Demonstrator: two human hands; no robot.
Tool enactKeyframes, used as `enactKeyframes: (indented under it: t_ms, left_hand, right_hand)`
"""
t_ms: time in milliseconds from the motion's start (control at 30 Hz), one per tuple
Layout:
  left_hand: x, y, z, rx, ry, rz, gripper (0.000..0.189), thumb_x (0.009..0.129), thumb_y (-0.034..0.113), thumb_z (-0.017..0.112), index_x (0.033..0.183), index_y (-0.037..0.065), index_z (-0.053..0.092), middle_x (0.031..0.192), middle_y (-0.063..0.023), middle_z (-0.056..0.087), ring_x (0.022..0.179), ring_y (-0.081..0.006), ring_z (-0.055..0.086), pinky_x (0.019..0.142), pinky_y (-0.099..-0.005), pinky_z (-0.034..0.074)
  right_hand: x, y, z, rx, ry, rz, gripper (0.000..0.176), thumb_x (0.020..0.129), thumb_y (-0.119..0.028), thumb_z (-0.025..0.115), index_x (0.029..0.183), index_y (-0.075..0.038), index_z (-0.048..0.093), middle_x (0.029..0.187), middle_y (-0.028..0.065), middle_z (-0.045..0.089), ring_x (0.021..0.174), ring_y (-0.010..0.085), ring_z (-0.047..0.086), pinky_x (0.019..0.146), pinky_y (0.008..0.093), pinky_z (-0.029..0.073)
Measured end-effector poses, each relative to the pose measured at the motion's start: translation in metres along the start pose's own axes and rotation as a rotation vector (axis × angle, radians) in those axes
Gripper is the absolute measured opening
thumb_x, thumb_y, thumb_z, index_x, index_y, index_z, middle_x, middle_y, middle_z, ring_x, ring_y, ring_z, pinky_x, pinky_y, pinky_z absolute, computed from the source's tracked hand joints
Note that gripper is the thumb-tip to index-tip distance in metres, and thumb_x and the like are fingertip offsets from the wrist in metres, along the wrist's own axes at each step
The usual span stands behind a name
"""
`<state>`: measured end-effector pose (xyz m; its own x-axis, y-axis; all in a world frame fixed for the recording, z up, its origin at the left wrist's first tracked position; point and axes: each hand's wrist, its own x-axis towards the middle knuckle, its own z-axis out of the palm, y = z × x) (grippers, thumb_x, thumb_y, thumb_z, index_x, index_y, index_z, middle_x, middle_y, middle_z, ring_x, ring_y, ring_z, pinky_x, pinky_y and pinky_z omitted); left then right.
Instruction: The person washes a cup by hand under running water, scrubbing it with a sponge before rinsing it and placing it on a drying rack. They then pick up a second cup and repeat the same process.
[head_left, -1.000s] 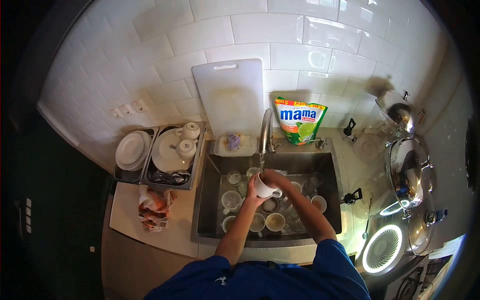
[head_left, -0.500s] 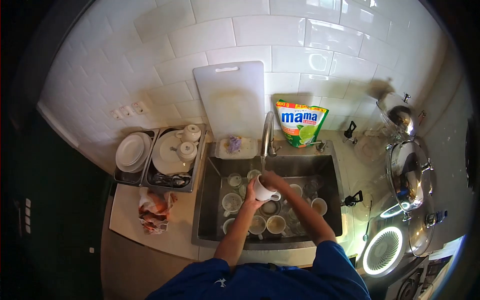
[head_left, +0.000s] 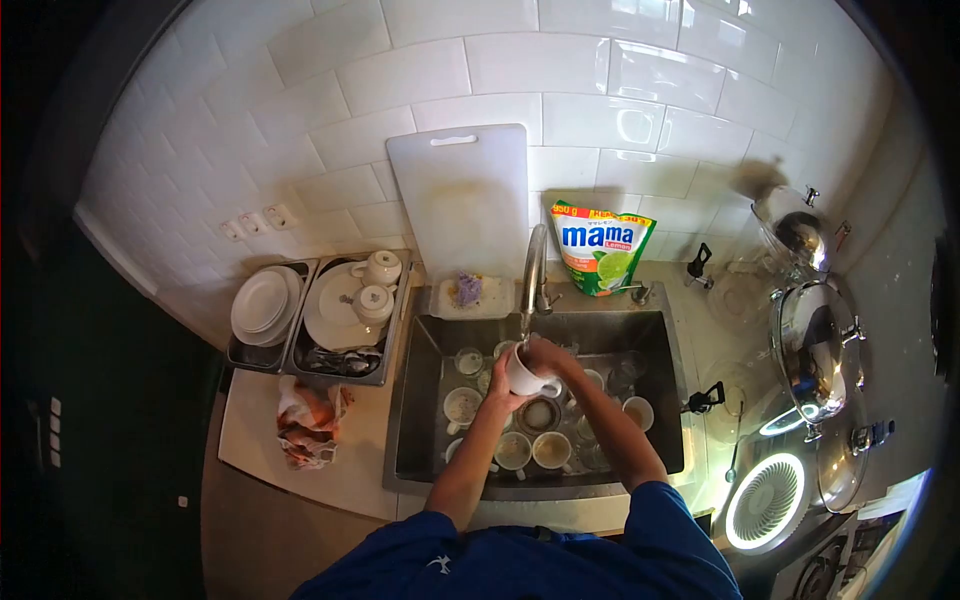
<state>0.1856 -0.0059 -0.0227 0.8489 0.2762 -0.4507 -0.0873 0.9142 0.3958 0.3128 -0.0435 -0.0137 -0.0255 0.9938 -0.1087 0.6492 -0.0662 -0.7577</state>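
A white mug [head_left: 527,377] is held over the sink [head_left: 664,345], tilted, right under the spout of the tap [head_left: 534,275]. My left hand [head_left: 502,385] grips it from the left side, fingers wrapped round the body. My right hand [head_left: 549,356] is at the mug's mouth, its fingers hidden by the mug and the back of the hand. The mug's handle points to the lower right. Below, several used cups stand in the basin, among them a cup with brownish liquid [head_left: 551,450] and a foamy cup [head_left: 461,406].
Metal trays at left hold stacked plates [head_left: 263,302], upturned cups [head_left: 374,303] and cutlery [head_left: 345,360]. Beside them lies a crumpled cloth [head_left: 310,420]. A purple scrubber [head_left: 467,290], a chopping board [head_left: 462,200] and a detergent pouch [head_left: 600,248] are behind the sink. Metal lids [head_left: 815,335] stand right.
The mug and both hands have shifted slightly up toward the tap. My right hand has turned a little at the mug's mouth.
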Motion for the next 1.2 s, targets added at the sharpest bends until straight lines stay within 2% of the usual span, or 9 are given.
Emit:
enactKeyframes:
  t_ms: [167,300,333,467,567,700,833,867,1200]
  left_hand:
    - [0.006,-0.004,-0.01,0.023,0.082,-0.016,0.052,0.073,0.053,0.05,0.114,0.02,0.05,0.115,-0.0063,0.05,0.108,-0.0283,0.046,0.088,-0.0527,0.034]
    - [-0.01,-0.006,0.006,0.049,-0.028,0.005,0.054,0.074,0.054,0.05,0.115,0.02,0.049,0.114,-0.0061,0.051,0.105,-0.0278,0.049,0.087,-0.0514,0.036]
    - [-0.008,-0.006,0.007,0.085,0.082,0.017,0.06,0.076,0.057,0.043,0.121,0.018,0.044,0.12,-0.0079,0.047,0.111,-0.0299,0.044,0.091,-0.0537,0.033]
    - [-0.002,-0.011,-0.004,0.064,0.039,0.005,0.059,0.077,0.055,0.041,0.123,0.019,0.043,0.124,-0.0081,0.045,0.113,-0.0308,0.042,0.091,-0.055,0.031]
    - [-0.014,-0.006,0.013,0.008,0.103,0.003,0.054,0.075,0.053,0.048,0.117,0.019,0.048,0.116,-0.0054,0.051,0.105,-0.0279,0.049,0.086,-0.0519,0.037]
    - [-0.008,-0.006,0.005,0.022,0.182,0.002,0.053,0.075,0.053,0.049,0.115,0.019,0.049,0.115,-0.0061,0.051,0.103,-0.0284,0.049,0.086,-0.0518,0.037]
    - [0.002,-0.007,-0.01,0.027,-0.068,-0.021,0.052,0.074,0.054,0.049,0.114,0.021,0.049,0.115,-0.0057,0.051,0.105,-0.0288,0.048,0.087,-0.054,0.034]
    - [0.006,-0.006,-0.015,0.048,0.025,0.006,0.051,0.074,0.054,0.05,0.114,0.021,0.05,0.113,-0.0057,0.051,0.106,-0.0284,0.047,0.087,-0.054,0.033]
    - [0.003,-0.005,-0.013,0.052,0.318,-0.12,0.054,0.075,0.053,0.048,0.116,0.018,0.047,0.118,-0.0086,0.047,0.107,-0.0304,0.044,0.088,-0.0561,0.031]
  right_hand:
    - [-0.009,-0.029,-0.003,-0.179,0.19,0.422,0.021,0.063,-0.013,0.062,0.078,0.0,0.063,0.079,0.0196,0.062,0.071,0.0331,0.061,0.061,0.0372,0.047]
    - [-0.017,-0.02,-0.016,0.0,-0.207,-0.006,0.019,0.065,-0.012,0.061,0.079,0.001,0.061,0.078,0.0195,0.062,0.069,0.0304,0.061,0.06,0.0374,0.047]
    - [-0.01,-0.014,-0.001,-0.112,0.11,0.275,0.02,0.062,-0.01,0.061,0.079,0.0,0.061,0.079,0.0168,0.063,0.064,0.0238,0.058,0.058,0.0357,0.046]
    - [-0.012,-0.002,-0.003,0.101,-0.205,0.069,0.024,0.062,-0.012,0.06,0.082,-0.001,0.062,0.078,0.0159,0.062,0.067,0.0243,0.058,0.059,0.0358,0.046]
    - [-0.007,-0.012,0.002,-0.467,-0.004,-0.008,0.028,0.061,-0.015,0.062,0.085,-0.001,0.062,0.08,0.0178,0.062,0.069,0.0279,0.06,0.06,0.0369,0.047]
    - [-0.006,-0.009,0.003,-0.103,0.076,0.238,0.031,0.06,-0.018,0.063,0.086,-0.002,0.062,0.083,0.0204,0.061,0.071,0.0304,0.061,0.063,0.0376,0.047]
    - [-0.013,-0.013,-0.006,0.022,-0.15,-0.044,0.024,0.064,-0.02,0.062,0.078,-0.001,0.063,0.071,0.0186,0.061,0.063,0.0272,0.061,0.056,0.0371,0.046]
    - [-0.016,-0.014,-0.002,-0.036,0.12,0.218,0.024,0.07,-0.024,0.06,0.073,0.0,0.062,0.067,0.0186,0.06,0.061,0.0296,0.061,0.052,0.0375,0.045]
    - [-0.058,-0.046,0.037,0.093,0.734,0.15,0.042,0.083,-0.036,0.051,0.073,0.003,0.06,0.06,0.0203,0.056,0.056,0.0322,0.059,0.053,0.0366,0.044]
